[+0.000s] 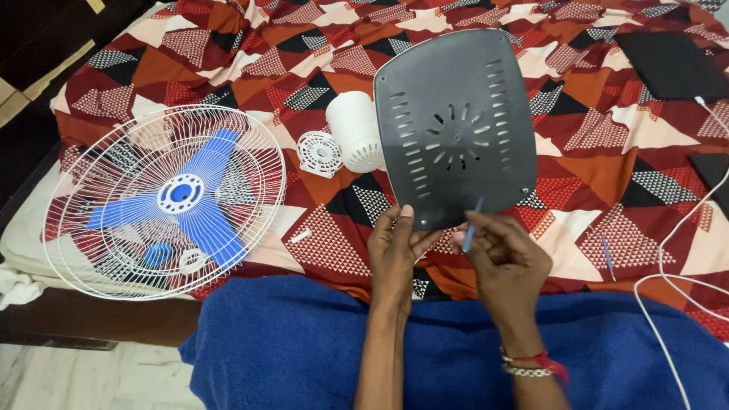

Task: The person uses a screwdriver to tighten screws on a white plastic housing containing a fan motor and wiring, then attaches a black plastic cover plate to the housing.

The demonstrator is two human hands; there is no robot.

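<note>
Left hand (396, 250) gripped dark grey slotted plastic fan base plate (454, 125); right hand (505, 258) pinched thin blue screwdriver (471, 226) at its edge; screw-working step, tip needed seating.

White fan guard (163, 201) with blue blades (182, 193); white motor housing (355, 130); white cable (672, 250); dark, perhaps tablet (672, 64).

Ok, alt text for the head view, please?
The left hand holds a dark grey vented panel upright over a patterned bedsheet, while the right hand holds a thin blue tool against its lower edge. A white fan guard with blue blades lies left.
</note>
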